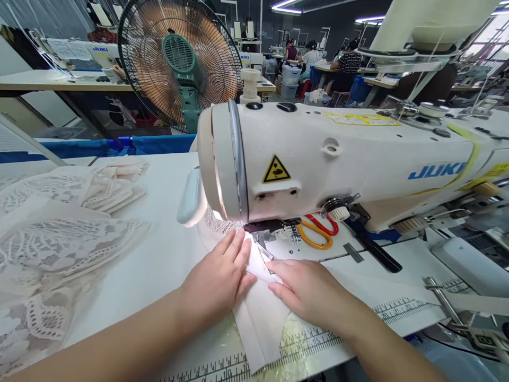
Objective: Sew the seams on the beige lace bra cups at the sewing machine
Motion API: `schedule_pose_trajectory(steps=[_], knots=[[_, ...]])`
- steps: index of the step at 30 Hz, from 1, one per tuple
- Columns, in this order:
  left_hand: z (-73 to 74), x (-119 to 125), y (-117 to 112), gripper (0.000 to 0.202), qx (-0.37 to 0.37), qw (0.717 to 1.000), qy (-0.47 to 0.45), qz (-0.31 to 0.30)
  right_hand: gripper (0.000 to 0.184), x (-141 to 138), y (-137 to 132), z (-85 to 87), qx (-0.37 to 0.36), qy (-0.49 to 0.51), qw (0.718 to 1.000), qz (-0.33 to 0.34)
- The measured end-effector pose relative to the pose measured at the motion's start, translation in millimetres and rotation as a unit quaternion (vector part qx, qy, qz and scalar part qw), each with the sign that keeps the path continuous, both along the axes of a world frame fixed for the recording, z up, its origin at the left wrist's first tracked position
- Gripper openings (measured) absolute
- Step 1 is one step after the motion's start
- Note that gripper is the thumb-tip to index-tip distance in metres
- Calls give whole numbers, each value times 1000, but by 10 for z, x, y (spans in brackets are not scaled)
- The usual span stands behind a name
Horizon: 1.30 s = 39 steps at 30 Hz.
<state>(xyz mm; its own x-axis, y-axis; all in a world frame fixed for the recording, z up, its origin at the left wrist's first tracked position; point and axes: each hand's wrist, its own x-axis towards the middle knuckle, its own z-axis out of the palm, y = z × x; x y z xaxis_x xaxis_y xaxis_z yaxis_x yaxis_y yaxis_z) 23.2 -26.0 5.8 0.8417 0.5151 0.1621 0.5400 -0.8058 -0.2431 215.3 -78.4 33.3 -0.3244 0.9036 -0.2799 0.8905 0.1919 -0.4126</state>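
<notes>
A pale fabric piece (262, 323) with a lace end (218, 222) lies beneath the head of a white JUKI sewing machine (294, 154). On the cloth, just left of the needle area, my left hand (217, 273) rests flat with its fingers stretched forward. My right hand (306, 292) is closed at the cloth's right edge, thumb and forefinger on it beside a small metal guide (264, 257). The fabric's lower end spreads toward me over the table edge ruler. The needle itself is hidden behind the machine's dark parts.
Several lace pieces (59, 239) are heaped on the left of the white table (167, 249). Scissors with orange and red handles (316, 241) lie under the machine arm. Behind stands a large fan (181, 58). Other people sit at machines farther back.
</notes>
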Motion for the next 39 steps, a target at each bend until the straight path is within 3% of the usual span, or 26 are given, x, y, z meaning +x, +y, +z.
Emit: schedule_pose_trajectory(steps=[10, 13, 19, 21, 23, 29, 31, 36, 39], knots=[[-3, -48, 180, 55, -87, 996, 0, 36, 17, -5, 0, -36, 11, -6, 1000, -6], [22, -84, 159, 52, -86, 996, -3, 16, 17, -11, -2, -10, 11, -13, 1000, -12], [32, -138, -112, 34, -125, 980, -92, -124, 20, 56, -112, 13, 28, -5, 999, -17], [56, -140, -230, 28, -141, 971, -120, -151, 29, 94, -186, -10, 43, 16, 999, -14], [106, -146, -345, 26, -155, 963, -140, -172, 37, 128, -267, -44, 64, 41, 997, 8], [221, -213, -544, 19, -207, 950, -159, -172, 29, 157, -436, -135, 99, 83, 990, 61], [177, -204, -545, 25, -190, 955, -165, -155, 28, 151, -453, -153, 108, 82, 989, 64], [-17, -73, -501, 27, -48, 975, -194, -95, 23, 138, -460, -176, 118, 66, 988, 67], [-96, -43, -487, 34, -60, 979, -153, -118, 25, 133, -464, -174, 112, 65, 989, 68]])
